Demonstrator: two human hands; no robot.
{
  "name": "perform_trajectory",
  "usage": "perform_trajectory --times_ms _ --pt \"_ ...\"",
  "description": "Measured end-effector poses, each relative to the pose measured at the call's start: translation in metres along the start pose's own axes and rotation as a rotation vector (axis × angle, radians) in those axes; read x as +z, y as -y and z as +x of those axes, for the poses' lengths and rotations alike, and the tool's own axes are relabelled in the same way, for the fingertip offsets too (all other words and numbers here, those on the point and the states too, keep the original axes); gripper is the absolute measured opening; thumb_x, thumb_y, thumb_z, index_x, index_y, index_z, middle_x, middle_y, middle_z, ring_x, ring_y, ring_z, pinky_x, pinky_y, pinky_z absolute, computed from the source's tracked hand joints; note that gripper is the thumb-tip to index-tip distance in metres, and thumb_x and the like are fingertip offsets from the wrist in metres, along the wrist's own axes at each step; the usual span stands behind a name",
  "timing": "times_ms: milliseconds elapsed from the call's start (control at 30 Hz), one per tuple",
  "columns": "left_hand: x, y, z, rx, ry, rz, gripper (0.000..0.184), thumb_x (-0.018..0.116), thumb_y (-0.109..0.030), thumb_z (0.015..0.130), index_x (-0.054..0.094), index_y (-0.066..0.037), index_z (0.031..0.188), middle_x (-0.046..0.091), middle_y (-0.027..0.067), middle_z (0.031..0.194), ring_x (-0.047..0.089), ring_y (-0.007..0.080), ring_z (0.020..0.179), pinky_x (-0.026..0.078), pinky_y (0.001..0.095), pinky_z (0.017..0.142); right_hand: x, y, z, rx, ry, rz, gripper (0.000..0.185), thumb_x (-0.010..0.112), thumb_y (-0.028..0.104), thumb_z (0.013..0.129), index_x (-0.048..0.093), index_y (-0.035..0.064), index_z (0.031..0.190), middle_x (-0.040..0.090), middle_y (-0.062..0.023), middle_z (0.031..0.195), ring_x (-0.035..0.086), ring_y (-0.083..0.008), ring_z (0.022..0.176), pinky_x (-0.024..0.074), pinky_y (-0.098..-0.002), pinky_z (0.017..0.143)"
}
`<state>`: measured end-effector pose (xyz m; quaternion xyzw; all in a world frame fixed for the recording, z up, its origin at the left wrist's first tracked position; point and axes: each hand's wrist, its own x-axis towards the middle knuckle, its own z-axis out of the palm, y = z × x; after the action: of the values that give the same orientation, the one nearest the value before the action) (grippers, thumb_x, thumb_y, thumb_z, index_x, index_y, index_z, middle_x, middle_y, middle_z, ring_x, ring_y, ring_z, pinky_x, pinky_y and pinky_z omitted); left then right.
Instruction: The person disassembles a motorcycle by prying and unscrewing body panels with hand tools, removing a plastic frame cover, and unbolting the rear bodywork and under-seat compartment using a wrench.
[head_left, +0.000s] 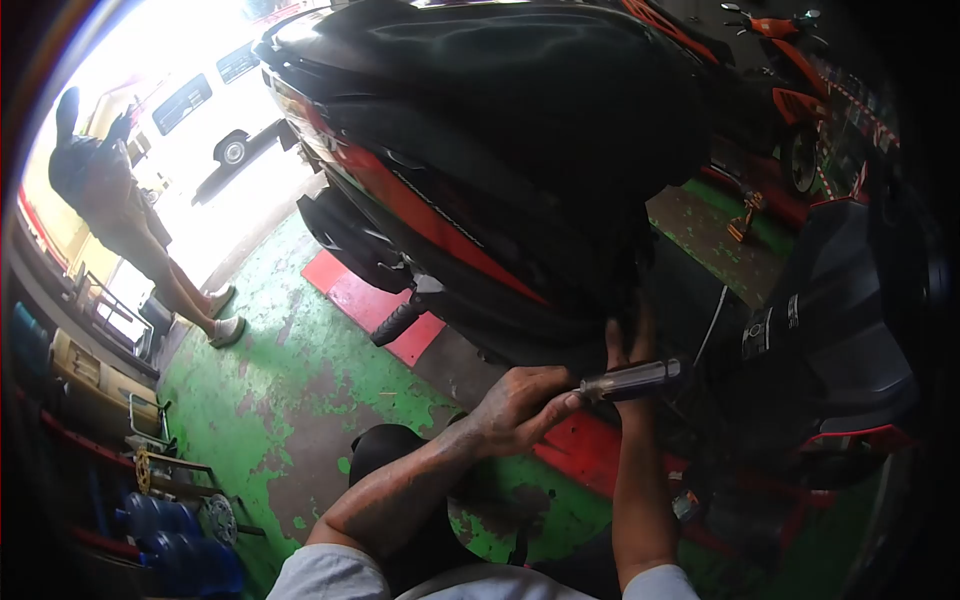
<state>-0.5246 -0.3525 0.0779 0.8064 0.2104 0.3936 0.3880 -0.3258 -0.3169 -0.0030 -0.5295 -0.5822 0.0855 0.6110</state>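
Note:
My left hand (pixel 525 408) is closed round a screwdriver near the motorcycle's lower edge; the screwdriver's clear, dark-tipped handle (pixel 635 381) points to the right. Just beyond the handle, my right hand (pixel 628 345) reaches up against the underside of the dark body. Its fingertips are lost in shadow, so what it touches is hidden. The black motorcycle or scooter body (pixel 480 90) with a red side stripe (pixel 430 215) fills the upper middle.
A person (pixel 120 200) stands at the left on the worn green floor (pixel 250 400). Blue water bottles (pixel 190 550) lie at lower left. A dark scooter part (pixel 820 320) is at right, an orange scooter (pixel 785 50) behind. A white van (pixel 205 110) is outside.

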Motion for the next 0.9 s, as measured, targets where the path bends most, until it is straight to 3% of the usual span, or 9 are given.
perform_trajectory --times_ms 67,200,467,767,900 --pt "0.001 -0.003 -0.004 -0.008 0.029 0.107 0.033 0.056 -0.028 0.102 0.059 0.002 0.089 0.050 0.0146 0.071 0.054 0.0322 0.065 0.042 0.0420 0.060 0.022 -0.005 0.010 0.209 0.006 -0.007 0.046 0.060 0.030 0.102 0.052 0.0001 0.136 0.062 -0.0177 0.128 0.060 -0.0284 0.116 0.0431 -0.0375 0.104" --pt "0.007 -0.006 -0.013 -0.023 0.021 0.203 0.032 0.061 -0.028 0.099 0.056 0.000 0.084 0.049 0.0150 0.070 0.055 0.0348 0.067 0.043 0.0446 0.060 0.016 -0.028 0.018 0.287 0.016 0.248 0.035 0.056 0.028 0.104 0.061 -0.0006 0.123 0.066 -0.0153 0.120 0.060 -0.0248 0.115 0.0434 -0.0365 0.103" --pt "0.013 -0.026 -0.026 0.007 -0.030 0.166 0.023 0.063 -0.021 0.097 0.057 0.000 0.087 0.052 0.0150 0.073 0.057 0.0360 0.068 0.044 0.0459 0.061 0.012 -0.029 0.021 0.254 0.059 0.311 0.034 0.055 0.028 0.105 0.061 0.0002 0.124 0.066 -0.0146 0.120 0.060 -0.0239 0.114 0.0426 -0.0361 0.103" --pt "-0.001 -0.043 -0.068 0.128 0.000 0.527 0.013 0.071 -0.013 0.086 0.063 -0.004 0.093 0.056 0.0097 0.076 0.062 0.0310 0.065 0.049 0.0422 0.055 0.016 -0.037 0.017 0.152 0.038 0.254 0.042 0.052 0.033 0.106 0.058 -0.0018 0.128 0.064 -0.0190 0.124 0.059 -0.0312 0.118 0.0429 -0.0384 0.104" --pt "-0.006 -0.059 -0.095 0.075 -0.136 0.517 0.016 0.071 -0.011 0.086 0.062 -0.003 0.097 0.058 0.0116 0.079 0.064 0.0297 0.068 0.050 0.0395 0.057 0.010 -0.029 0.017 0.102 0.064 0.187 0.043 0.051 0.034 0.106 0.058 -0.0027 0.128 0.063 -0.0203 0.125 0.059 -0.0322 0.119 0.0437 -0.0388 0.103"
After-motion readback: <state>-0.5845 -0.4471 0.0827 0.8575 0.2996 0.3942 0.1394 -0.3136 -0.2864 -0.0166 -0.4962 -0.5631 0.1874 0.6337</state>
